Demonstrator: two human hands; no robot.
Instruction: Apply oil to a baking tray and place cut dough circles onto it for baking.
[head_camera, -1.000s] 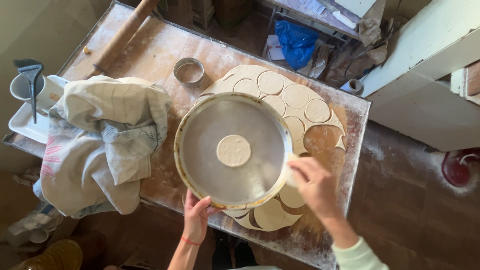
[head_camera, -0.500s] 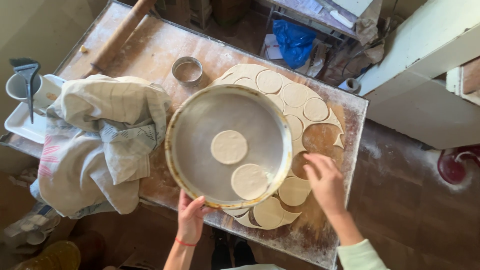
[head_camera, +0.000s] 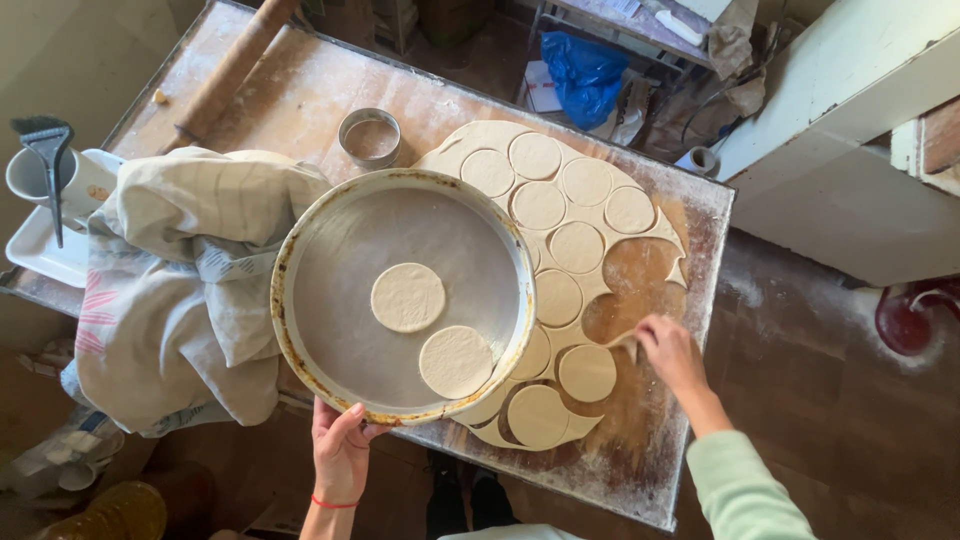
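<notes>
While left hand (head_camera: 340, 452) grips the pan (head_camera: 300, 330), right hand (head_camera: 668, 352) pinches dough (head_camera: 622, 343).

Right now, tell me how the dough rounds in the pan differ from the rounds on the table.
The dough rounds in the pan lie apart on bare metal; the rounds on the table sit within the cut dough sheet. Two lie in the pan, many more on the table. Both are pale, flat circles of like size.

A rough home kitchen or small bakery is showing: a floured table (head_camera: 300, 90) is carrying cut dough (head_camera: 580, 245), a rolling pin (head_camera: 235, 65) and a pan (head_camera: 330, 260).
</notes>
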